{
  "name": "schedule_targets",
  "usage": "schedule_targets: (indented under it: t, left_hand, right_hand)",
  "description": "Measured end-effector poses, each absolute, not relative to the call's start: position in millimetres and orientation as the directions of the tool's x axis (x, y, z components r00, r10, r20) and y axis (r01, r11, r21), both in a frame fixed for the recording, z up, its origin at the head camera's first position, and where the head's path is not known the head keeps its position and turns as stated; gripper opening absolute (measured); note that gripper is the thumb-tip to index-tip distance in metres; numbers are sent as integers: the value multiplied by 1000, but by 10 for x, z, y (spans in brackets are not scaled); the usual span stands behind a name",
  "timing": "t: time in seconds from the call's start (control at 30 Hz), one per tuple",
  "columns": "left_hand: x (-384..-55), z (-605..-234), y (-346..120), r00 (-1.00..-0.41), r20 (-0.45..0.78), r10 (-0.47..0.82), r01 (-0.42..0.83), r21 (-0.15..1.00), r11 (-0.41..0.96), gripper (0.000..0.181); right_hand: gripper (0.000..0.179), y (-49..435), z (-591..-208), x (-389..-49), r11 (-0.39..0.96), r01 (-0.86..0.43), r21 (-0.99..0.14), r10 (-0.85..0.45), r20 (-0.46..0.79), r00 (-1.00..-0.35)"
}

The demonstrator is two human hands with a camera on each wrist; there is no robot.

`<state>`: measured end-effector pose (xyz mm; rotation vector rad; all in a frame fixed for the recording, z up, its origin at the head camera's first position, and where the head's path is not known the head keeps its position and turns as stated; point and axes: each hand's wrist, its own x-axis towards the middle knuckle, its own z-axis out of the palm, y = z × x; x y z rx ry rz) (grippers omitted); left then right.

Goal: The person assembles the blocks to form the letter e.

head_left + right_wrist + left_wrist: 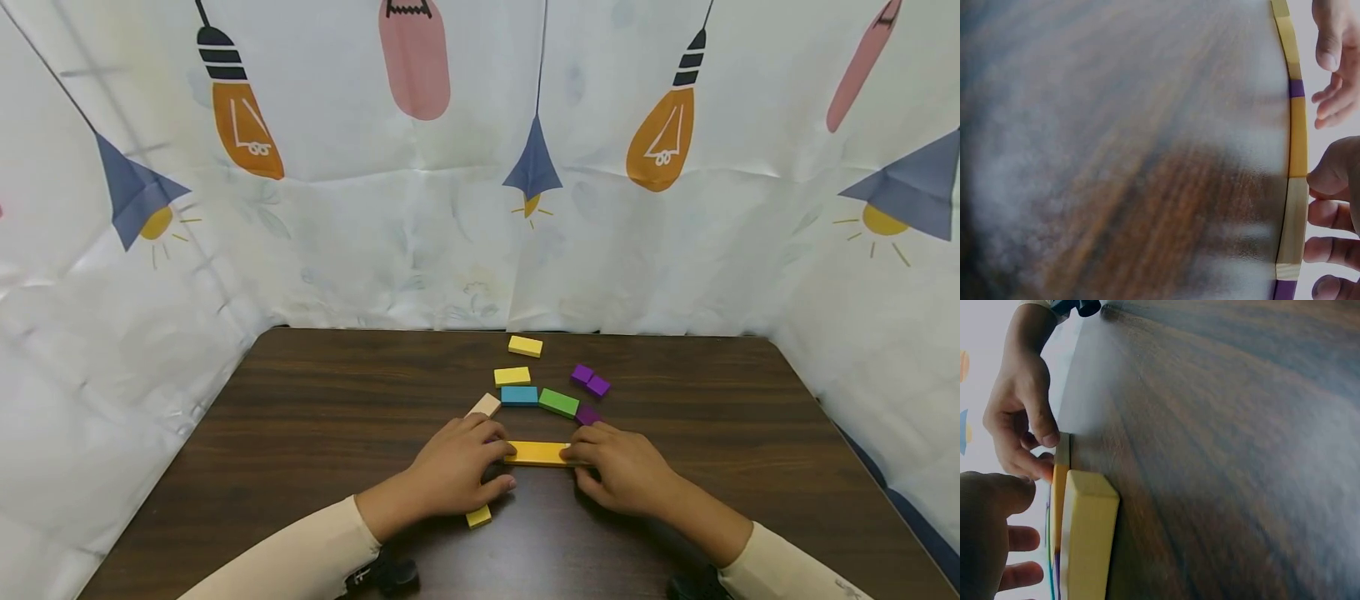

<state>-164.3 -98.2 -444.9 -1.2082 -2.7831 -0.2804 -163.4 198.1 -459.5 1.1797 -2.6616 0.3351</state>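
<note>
An orange block (537,453) lies between my two hands at the table's middle. My left hand (461,467) hovers at its left end, fingers loosely bent and apart in the right wrist view. Below that hand lies a yellow block (478,517), seen close up in the left wrist view. My right hand (626,468) is at the orange block's other end, fingertips at the top edge of a plain wood block (1292,225) that abuts it. A purple block (1297,88) adjoins the orange one on the left. Another purple block (588,415) lies just beyond my right fingers.
Behind my hands, a beige block (487,405), a blue block (519,396) and a green block (558,403) form an arc. Beyond them are two yellow blocks, one (525,346) near the back edge, and two purple blocks (582,374). A printed curtain (465,250) surrounds the table (322,417).
</note>
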Motion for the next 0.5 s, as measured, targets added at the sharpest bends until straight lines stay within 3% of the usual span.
schedule_targets:
  t: [0.5]
  left_hand:
    - [-1664, -4490, -947, -671, 109, 734, 742, 89, 665, 41]
  right_hand:
    - [22, 1974, -4579, -1632, 657, -743, -128, -697, 272, -663]
